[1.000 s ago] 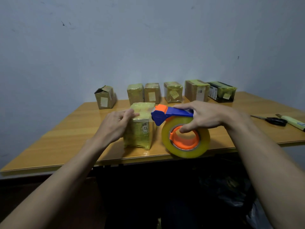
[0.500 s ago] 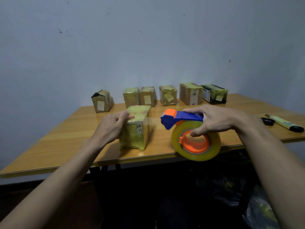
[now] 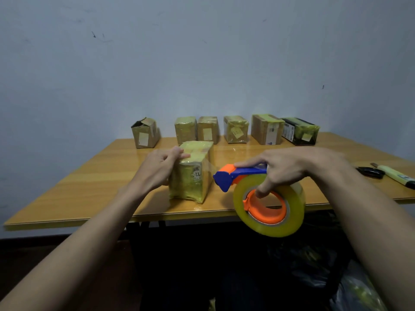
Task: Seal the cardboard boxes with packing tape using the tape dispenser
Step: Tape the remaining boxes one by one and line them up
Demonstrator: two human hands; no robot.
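Note:
A small cardboard box [image 3: 193,176] wrapped in yellowish tape stands near the front edge of the wooden table [image 3: 89,187]. My left hand [image 3: 159,169] holds its left side and top edge, fingers curled over the top. My right hand [image 3: 289,169] grips the blue and orange tape dispenser [image 3: 242,176], which carries a big roll of clear tape [image 3: 271,207] to the right of the box. A strip of clear tape runs from the dispenser's head to the box's right face.
Several small boxes [image 3: 235,130] stand in a row at the table's far edge by the wall; the leftmost one [image 3: 144,133] has open flaps. Scissors [image 3: 370,171] and a pale green utility knife [image 3: 395,176] lie at the right. Black bags [image 3: 314,265] lie under the table.
My right hand has pulled the dispenser a little further right and towards me, away from the box, with tape stretching between them. My left hand stays on the box.

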